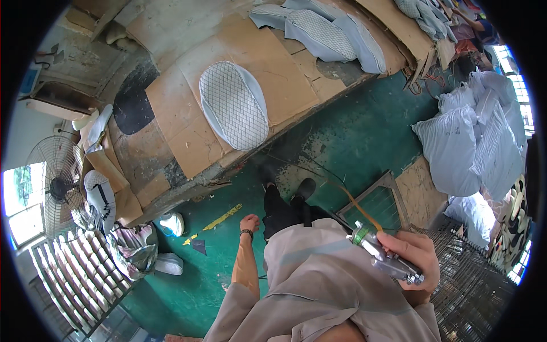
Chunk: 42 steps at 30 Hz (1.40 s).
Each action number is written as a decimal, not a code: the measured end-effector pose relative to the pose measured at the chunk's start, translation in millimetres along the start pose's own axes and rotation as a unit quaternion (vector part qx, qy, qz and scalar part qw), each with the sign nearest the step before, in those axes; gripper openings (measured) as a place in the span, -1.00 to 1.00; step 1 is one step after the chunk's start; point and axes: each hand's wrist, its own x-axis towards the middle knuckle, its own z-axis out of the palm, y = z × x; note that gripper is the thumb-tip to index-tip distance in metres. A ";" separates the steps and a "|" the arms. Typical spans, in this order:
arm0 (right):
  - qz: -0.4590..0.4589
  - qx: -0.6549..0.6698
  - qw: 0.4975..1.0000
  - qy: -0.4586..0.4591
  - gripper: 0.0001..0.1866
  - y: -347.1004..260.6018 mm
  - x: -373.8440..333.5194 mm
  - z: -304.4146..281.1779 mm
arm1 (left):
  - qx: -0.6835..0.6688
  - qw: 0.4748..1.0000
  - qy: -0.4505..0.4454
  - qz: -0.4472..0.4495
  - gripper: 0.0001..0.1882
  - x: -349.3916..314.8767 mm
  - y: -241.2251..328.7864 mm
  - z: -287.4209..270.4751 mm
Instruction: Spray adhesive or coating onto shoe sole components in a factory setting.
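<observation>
In my right hand (419,256), fingers closed around it, is a metal spray gun (376,251) with a green ring and an orange-brown hose (354,200) running from it. It is held in front of my right side, apart from the bench. My left hand (249,223) hangs low beside my leg, its fingers loosely curled with nothing seen in them; a dark band circles the wrist. Beyond my feet, an oval grey-white pad (233,105) with a diamond-quilted face lies on flat cardboard (282,74) on the workbench (137,154). Neither hand touches the pad.
Several grey quilted pieces (325,34) lie at the bench's far right. Large white sacks (456,142) stand on the right, near a wire rack (467,285). A fan (57,188) and a rack of pale slats (80,273) are at left. The hose crosses the green floor (336,154).
</observation>
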 end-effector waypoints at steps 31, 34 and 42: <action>0.019 -0.115 0.990 0.073 -0.44 -60.8 82.0 32.1 | -0.246 0.922 0.068 0.292 -0.63 -32.9 287.6 19.7; -0.004 -0.091 0.994 0.058 -0.45 -78.1 106.2 44.0 | -0.199 0.929 0.089 0.300 -0.66 -21.8 286.2 17.1; -0.063 -0.200 0.975 0.076 -0.42 -127.2 158.0 67.6 | -0.190 0.928 0.071 0.313 -0.62 -24.5 288.2 16.7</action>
